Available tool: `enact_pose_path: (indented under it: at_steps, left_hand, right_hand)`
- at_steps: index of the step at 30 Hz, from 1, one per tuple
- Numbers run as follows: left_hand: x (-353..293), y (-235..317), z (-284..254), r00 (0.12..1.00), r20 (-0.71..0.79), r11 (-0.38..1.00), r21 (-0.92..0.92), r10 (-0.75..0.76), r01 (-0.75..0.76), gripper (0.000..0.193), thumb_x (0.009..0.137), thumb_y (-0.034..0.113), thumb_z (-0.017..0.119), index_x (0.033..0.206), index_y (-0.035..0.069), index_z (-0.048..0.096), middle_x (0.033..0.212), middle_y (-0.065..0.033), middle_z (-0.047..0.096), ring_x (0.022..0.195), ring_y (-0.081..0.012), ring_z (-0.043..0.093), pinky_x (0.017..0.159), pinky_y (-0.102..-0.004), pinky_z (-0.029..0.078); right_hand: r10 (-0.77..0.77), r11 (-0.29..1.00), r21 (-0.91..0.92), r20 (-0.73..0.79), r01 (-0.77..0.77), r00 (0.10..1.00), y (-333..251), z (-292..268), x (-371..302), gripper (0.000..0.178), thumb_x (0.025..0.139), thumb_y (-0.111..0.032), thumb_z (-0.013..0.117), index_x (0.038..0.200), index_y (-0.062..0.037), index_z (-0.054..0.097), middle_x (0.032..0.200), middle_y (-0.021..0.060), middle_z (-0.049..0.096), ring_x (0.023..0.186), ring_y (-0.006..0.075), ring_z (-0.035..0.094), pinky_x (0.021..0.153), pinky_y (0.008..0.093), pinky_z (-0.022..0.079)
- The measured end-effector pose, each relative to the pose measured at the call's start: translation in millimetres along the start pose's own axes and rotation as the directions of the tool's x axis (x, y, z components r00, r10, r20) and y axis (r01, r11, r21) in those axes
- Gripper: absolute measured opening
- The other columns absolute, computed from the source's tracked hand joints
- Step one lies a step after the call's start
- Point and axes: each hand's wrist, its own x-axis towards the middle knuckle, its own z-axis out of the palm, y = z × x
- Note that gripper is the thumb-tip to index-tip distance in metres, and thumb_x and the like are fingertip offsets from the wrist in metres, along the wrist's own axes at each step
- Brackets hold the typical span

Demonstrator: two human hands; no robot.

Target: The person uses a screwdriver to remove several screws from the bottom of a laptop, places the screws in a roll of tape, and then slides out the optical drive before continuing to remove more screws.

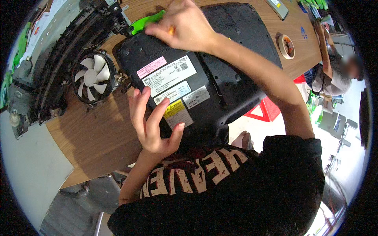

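Note:
A black laptop (244, 51) lies bottom side up in front of me, with white, pink and yellow labels on its underside. My left hand (155, 131) is at its near left edge, fingers spread, fingertips over or against the labels. Toward the far left corner of the laptop, my right hand (189, 27) is closed. A bit of orange shows between its fingers, but the rest of what it grips is hidden. A bright green strip-like piece (143, 24) lies beside the right thumb; whether the hand touches it I cannot tell.
A fan with white blades (92, 77) and a long black frame (65, 65) lie left of the laptop on the wooden table (94, 141). A round container (286, 46) with small parts stands at right. Beyond it sits another person (332, 78). A red triangular frame (267, 111) is below.

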Motion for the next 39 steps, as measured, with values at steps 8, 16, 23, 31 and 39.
enact_pose_path:
  at_steps: [8,16,23,31,39]
  left_hand:
    - [-6.8,-6.6,2.0,0.995,-0.082,0.998,-0.015,-0.059,0.058,0.042,0.077,0.018,0.063,0.113,0.000,0.051,0.131,-0.0245,0.033,0.124,-0.0424,0.030,0.103,-0.0533,0.021]
    - [18.7,3.9,-0.4,0.969,0.178,0.949,-0.236,-0.170,0.210,0.061,0.073,0.022,0.068,0.125,0.001,0.042,0.138,-0.0247,0.016,0.129,-0.0429,0.017,0.105,-0.0513,0.016]
    - [7.2,-2.6,1.8,0.993,0.025,0.986,-0.115,-0.117,0.119,0.040,0.075,0.018,0.065,0.113,0.006,0.059,0.136,-0.0253,0.027,0.127,-0.0435,0.021,0.104,-0.0513,0.019]
    - [3.4,-6.8,-3.1,0.983,0.111,0.979,-0.122,-0.149,0.162,0.038,0.073,0.008,0.064,0.109,0.001,0.057,0.133,-0.0271,0.028,0.123,-0.0417,0.031,0.103,-0.0482,0.025]
    - [10.5,3.9,6.7,0.871,0.451,0.966,-0.070,-0.193,0.250,0.063,0.074,0.026,0.068,0.131,0.017,0.043,0.142,-0.0319,0.008,0.128,-0.0506,0.016,0.101,-0.0582,0.020]
  right_hand:
    - [0.401,0.912,-0.086,0.384,-0.400,0.832,-19.7,-17.4,37.9,0.040,0.078,-0.054,0.056,0.080,-0.0134,0.060,0.090,0.0054,0.062,0.089,0.0214,0.058,0.079,0.0505,0.037]
    - [0.034,0.943,-0.311,-0.256,-0.116,0.966,-12.5,-65.8,30.3,0.029,0.075,-0.018,0.067,0.056,-0.0071,0.047,0.050,0.0054,0.045,0.047,0.0224,0.042,0.053,0.0326,0.029]
    - [0.537,0.843,-0.345,0.497,-0.413,0.681,-35.1,-80.0,-25.6,0.023,0.084,-0.017,0.062,0.106,-0.0120,0.061,0.053,0.0028,0.042,0.047,0.0096,0.036,0.045,0.0261,0.029]
    - [0.548,0.822,-0.253,0.592,-0.510,0.591,-3.1,-80.8,-66.1,0.029,0.089,-0.015,0.055,0.117,-0.0090,0.055,0.080,-0.0002,0.058,0.065,0.0057,0.044,0.059,0.0213,0.033]
    - [0.656,0.736,-0.374,0.598,-0.564,0.460,-4.6,-82.1,-49.6,0.034,0.077,-0.023,0.071,0.104,-0.0066,0.056,0.064,-0.0065,0.033,0.058,0.0044,0.029,0.051,0.0224,0.022]
